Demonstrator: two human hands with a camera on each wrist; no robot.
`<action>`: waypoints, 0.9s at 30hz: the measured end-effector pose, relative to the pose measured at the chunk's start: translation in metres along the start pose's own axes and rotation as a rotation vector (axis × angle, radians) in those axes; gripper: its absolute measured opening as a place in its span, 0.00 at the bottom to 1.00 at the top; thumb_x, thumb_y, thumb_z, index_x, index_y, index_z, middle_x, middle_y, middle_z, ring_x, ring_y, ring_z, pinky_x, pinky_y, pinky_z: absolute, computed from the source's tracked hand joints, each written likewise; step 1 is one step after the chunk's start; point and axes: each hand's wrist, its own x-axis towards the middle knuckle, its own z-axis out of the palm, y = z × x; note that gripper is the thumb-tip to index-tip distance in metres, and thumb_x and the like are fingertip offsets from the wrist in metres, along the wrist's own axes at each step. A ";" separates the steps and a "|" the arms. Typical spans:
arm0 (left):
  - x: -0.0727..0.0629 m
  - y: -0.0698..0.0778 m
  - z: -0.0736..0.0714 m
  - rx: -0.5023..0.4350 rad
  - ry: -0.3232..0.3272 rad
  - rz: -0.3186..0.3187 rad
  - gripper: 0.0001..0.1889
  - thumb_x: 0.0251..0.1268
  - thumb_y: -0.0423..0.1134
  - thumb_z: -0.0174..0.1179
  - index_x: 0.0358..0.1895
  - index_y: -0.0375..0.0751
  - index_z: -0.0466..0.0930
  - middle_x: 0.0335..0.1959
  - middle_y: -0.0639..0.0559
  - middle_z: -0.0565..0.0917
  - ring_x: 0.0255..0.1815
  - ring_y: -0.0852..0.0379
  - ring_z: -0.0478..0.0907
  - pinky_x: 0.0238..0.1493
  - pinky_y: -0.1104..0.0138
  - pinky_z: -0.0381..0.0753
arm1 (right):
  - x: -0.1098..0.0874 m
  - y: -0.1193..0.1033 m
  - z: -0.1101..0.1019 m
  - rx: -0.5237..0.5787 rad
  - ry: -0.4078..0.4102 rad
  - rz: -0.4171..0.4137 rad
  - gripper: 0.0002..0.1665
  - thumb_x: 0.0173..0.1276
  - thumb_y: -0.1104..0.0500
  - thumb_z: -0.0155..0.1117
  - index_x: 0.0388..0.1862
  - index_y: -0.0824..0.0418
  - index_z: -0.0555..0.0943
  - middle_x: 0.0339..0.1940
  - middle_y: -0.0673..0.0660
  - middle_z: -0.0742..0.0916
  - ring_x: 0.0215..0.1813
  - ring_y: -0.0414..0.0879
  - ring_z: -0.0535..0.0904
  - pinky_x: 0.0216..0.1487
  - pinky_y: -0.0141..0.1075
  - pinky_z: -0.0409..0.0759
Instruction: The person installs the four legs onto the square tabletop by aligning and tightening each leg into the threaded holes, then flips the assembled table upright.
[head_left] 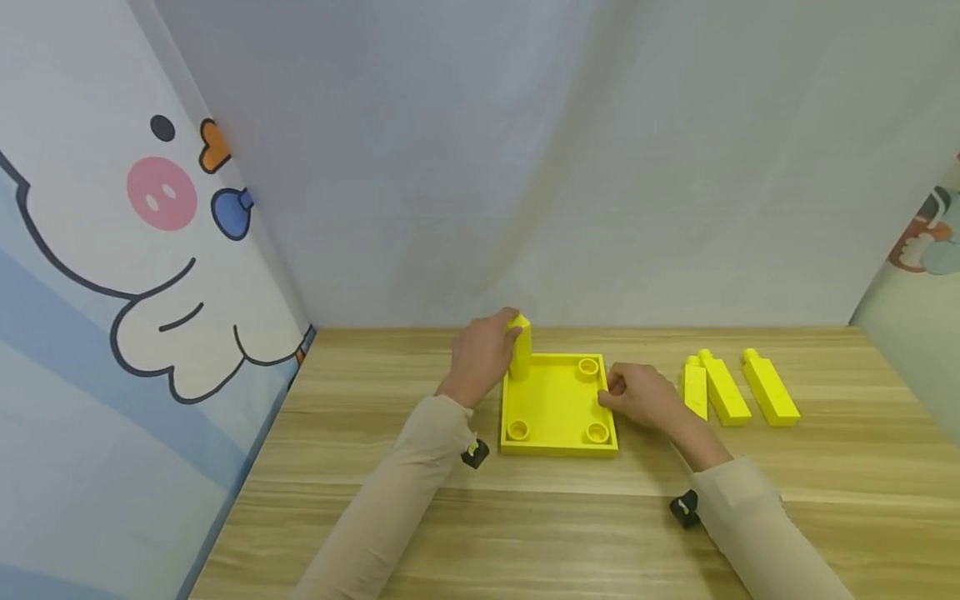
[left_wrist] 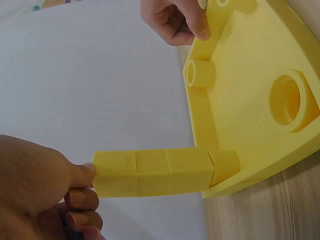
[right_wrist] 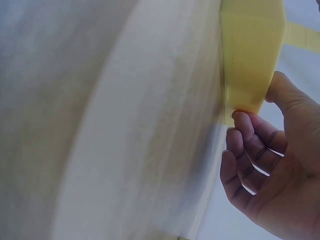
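A yellow square tray-like board [head_left: 558, 400] with a raised rim lies on the table, with round sockets in its corners. My left hand [head_left: 480, 354] grips the top of an upright yellow post [head_left: 522, 350] at the far left corner. In the left wrist view, the lower end of this post [left_wrist: 155, 172] meets the corner socket [left_wrist: 225, 167]; how deep it sits is hidden. Small digits mark its sides. My right hand [head_left: 641, 396] pinches the board's right rim between thumb and fingers; in the right wrist view, the thumb [right_wrist: 282, 92] presses the rim's side.
To the right of my right hand lie three loose yellow posts, the left one [head_left: 695, 390], the middle one [head_left: 724, 390] and the right one [head_left: 772, 392], each with a round peg at its far end. A pale curtain [head_left: 585, 167] hangs behind the wooden table [head_left: 540, 533].
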 end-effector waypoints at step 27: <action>0.000 0.010 -0.002 0.039 -0.007 -0.015 0.22 0.79 0.50 0.54 0.62 0.36 0.75 0.26 0.46 0.85 0.16 0.60 0.67 0.17 0.70 0.63 | -0.002 -0.002 -0.003 0.009 0.005 -0.003 0.11 0.68 0.52 0.66 0.34 0.59 0.78 0.37 0.57 0.88 0.38 0.46 0.81 0.41 0.39 0.78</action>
